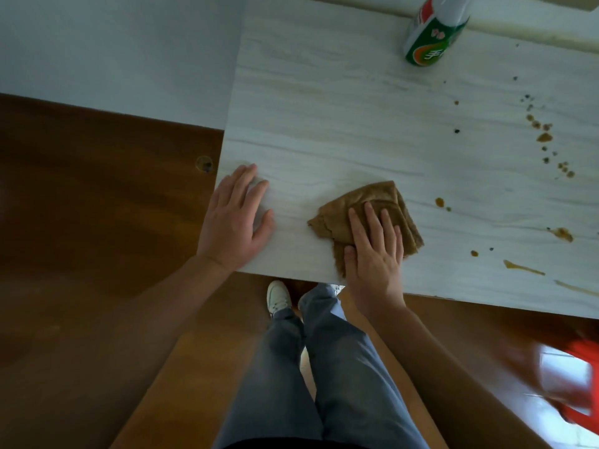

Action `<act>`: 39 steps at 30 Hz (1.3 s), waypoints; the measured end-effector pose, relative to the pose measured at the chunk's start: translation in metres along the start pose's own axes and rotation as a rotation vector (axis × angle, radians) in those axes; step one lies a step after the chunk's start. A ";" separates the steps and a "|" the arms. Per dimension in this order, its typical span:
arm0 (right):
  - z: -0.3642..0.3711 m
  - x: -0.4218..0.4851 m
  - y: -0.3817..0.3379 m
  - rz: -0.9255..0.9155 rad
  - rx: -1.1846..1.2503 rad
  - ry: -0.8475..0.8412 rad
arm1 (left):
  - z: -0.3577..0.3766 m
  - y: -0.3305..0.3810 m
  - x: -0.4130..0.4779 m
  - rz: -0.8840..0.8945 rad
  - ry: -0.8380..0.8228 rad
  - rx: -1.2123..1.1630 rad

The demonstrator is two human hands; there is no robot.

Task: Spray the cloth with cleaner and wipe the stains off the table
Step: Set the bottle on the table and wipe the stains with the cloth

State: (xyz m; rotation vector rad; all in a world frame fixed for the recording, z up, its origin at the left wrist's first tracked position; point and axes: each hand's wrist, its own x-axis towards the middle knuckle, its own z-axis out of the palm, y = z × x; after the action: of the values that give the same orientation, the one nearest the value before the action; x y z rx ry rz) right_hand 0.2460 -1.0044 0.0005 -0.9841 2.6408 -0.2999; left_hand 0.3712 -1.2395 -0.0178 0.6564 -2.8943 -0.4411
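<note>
One brown cloth [366, 215] lies under the flat-fingered right hand [376, 254]; left hand [235, 218] flat, holding nothing, on one table [324, 108]; one cleaner can [434, 30] stands apart.

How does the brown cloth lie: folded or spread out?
Folded. The cloth shows stacked layers in a rough triangle, pressed on the table by the flat right hand.

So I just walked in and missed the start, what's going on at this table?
A person stands at a pale table and is wiping it. Their right hand presses flat on a folded brown cloth near the front edge, while the left hand rests flat on the table's left corner. The green and white spray can stands untouched at the far side. Brown stains lie to the right of the cloth, not yet wiped.
</note>
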 end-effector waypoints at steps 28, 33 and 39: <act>0.021 -0.002 -0.087 -0.513 -0.146 -0.219 | -0.033 -0.028 -0.066 -0.275 0.170 -0.199; 0.008 0.071 -0.093 -0.619 -0.187 -0.236 | -0.052 -0.041 -0.076 -0.276 0.057 -0.126; 0.015 0.141 -0.151 -0.387 -0.144 -0.134 | -0.060 -0.048 -0.085 -0.304 0.098 -0.086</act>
State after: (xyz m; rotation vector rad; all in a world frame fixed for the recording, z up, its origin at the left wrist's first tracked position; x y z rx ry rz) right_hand 0.2405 -1.2113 0.0014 -1.5082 2.3654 -0.1221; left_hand 0.4782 -1.2581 0.0175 1.0765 -2.6742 -0.5480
